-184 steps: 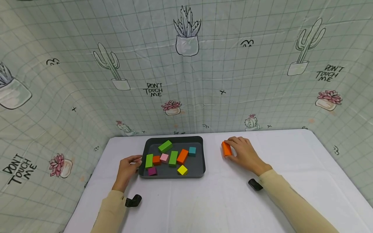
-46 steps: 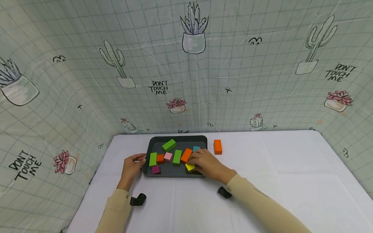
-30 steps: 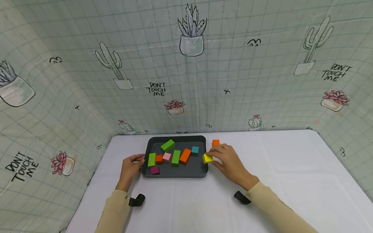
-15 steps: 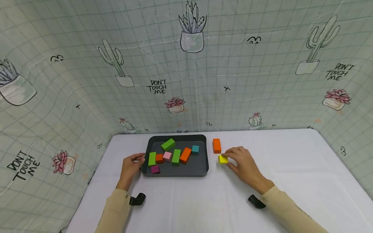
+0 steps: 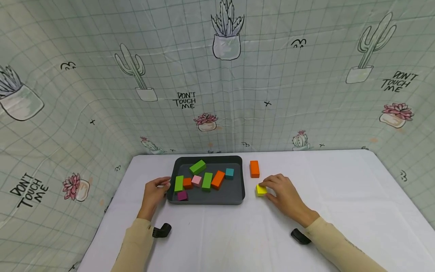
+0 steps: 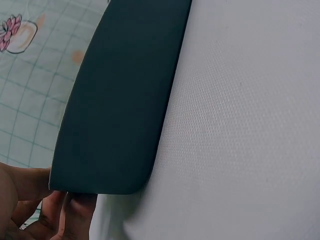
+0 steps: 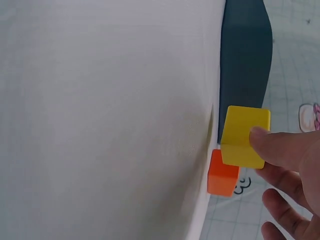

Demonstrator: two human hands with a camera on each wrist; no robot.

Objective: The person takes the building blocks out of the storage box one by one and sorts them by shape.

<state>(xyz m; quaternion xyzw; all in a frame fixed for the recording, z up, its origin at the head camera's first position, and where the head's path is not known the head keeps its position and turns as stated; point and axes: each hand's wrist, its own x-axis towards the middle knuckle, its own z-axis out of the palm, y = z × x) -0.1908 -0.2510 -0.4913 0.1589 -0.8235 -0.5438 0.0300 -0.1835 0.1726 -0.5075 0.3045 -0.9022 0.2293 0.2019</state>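
In the head view a dark grey tray (image 5: 231,194) stands on the white table, holding several coloured blocks. At its left end my left hand (image 5: 153,194) grips the wall; in the left wrist view the fingers (image 6: 77,212) are curled against the outside. Right of the tray, my right hand (image 5: 283,194) pinches a yellow cube (image 5: 260,190) between thumb and fingers. The thumb (image 7: 260,140) presses one face in the right wrist view. Just behind that cube lies an orange block (image 5: 254,169), untouched.
Inside the tray are green blocks (image 5: 207,181), orange ones (image 5: 218,180), a pink cube (image 5: 196,181), a teal cube (image 5: 229,173) and a magenta cube (image 5: 182,195). A grid-patterned cloth (image 5: 163,124) rises behind and beside the table (image 5: 210,238).
My right hand has let go of the orange block beside the tray, taken the yellow cube out of the tray and carried it right, near the orange block. The left hand has stayed at the tray.
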